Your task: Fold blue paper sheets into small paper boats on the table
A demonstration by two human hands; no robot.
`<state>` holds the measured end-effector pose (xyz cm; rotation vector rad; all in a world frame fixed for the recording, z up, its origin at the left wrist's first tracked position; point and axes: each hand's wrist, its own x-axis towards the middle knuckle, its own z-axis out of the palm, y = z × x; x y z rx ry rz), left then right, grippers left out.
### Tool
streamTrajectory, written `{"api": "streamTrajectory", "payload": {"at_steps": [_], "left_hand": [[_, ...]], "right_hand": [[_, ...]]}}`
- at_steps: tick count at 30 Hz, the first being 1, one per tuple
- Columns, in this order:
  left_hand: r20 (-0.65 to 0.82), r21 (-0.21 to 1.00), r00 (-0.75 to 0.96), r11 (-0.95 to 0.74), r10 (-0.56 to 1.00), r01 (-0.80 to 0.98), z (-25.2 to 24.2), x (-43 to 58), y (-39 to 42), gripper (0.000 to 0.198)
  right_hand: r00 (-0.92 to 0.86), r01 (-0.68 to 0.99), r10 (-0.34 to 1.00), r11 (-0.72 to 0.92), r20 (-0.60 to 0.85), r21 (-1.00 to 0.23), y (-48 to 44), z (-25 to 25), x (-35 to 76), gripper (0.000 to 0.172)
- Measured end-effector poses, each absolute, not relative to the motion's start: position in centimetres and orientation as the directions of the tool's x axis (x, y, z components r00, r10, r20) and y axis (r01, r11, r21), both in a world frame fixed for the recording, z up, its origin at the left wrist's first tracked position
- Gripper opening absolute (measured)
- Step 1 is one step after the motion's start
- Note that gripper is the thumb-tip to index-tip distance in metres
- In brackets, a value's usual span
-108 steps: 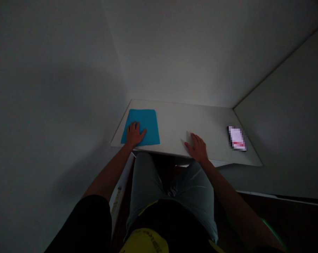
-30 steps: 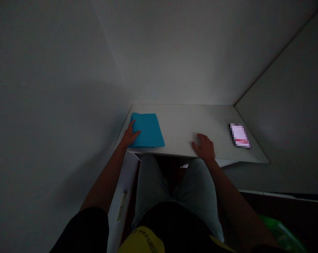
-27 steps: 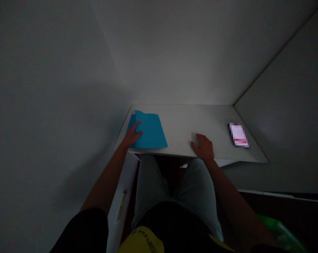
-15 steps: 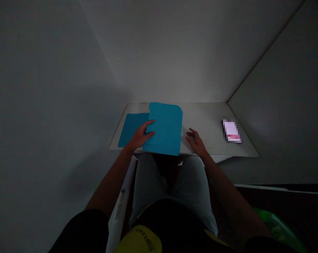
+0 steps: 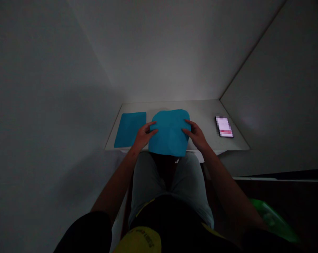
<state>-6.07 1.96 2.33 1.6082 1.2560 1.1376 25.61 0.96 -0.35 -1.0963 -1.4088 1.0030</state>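
A blue sheet [image 5: 169, 135], paper or thin cloth by its look, is held between my two hands over the front edge of the white shelf. My left hand [image 5: 145, 135] grips its left side, with thumb and fingers at the edge. On the right side, my right hand [image 5: 196, 133] pinches the opposite edge the same way. The sheet's top corners look rounded, and its lower edge hangs past the shelf toward my knees. Left of it, a second blue sheet [image 5: 130, 129] lies flat on the shelf, apart from the held one.
The white shelf [image 5: 159, 104] meets walls at the back and sides. A phone [image 5: 224, 126] with a lit, blurred screen lies near its right end. My knees are under the front edge. A green plastic bag [image 5: 273, 219] sits low at the right.
My right hand has moved in and taken the sheet's right edge. The held sheet has shifted right, clear of the flat sheet. The view has turned slightly.
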Motion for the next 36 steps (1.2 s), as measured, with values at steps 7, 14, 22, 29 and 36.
{"api": "streamTrajectory", "payload": {"at_steps": [7, 14, 22, 29, 36], "left_hand": [[0.232, 0.856, 0.083, -0.244, 0.969, 0.456, 3.0, -5.8, 1.5, 0.032], [0.257, 0.843, 0.082, -0.265, 0.963, 0.469, 2.9, -5.8, 3.8, 0.032], [0.381, 0.488, 0.099, -0.291, 0.919, 0.823, -0.5, -1.1, 5.4, 0.046], [0.079, 0.269, 0.394, -0.401, 0.916, 0.876, -6.0, 1.7, 2.9, 0.064], [0.144, 0.368, 0.353, -0.381, 0.924, 0.848, -6.9, 1.4, 3.2, 0.066]], "right_hand": [[-0.204, 0.524, 0.941, 0.339, 0.271, -0.781, 0.1, 1.9, 27.5, 0.047], [-0.083, 0.487, 0.938, 0.333, 0.336, -0.807, 1.7, 2.3, 28.2, 0.056], [0.073, 0.68, 0.988, 0.05, 0.136, -0.731, 7.3, -4.0, 27.9, 0.047], [-0.159, 0.884, 0.945, 0.266, 0.287, -0.386, 4.1, -7.3, 24.2, 0.055], [-0.321, 0.904, 0.932, 0.355, 0.17, -0.24, 3.2, -8.3, 23.7, 0.062]]}}
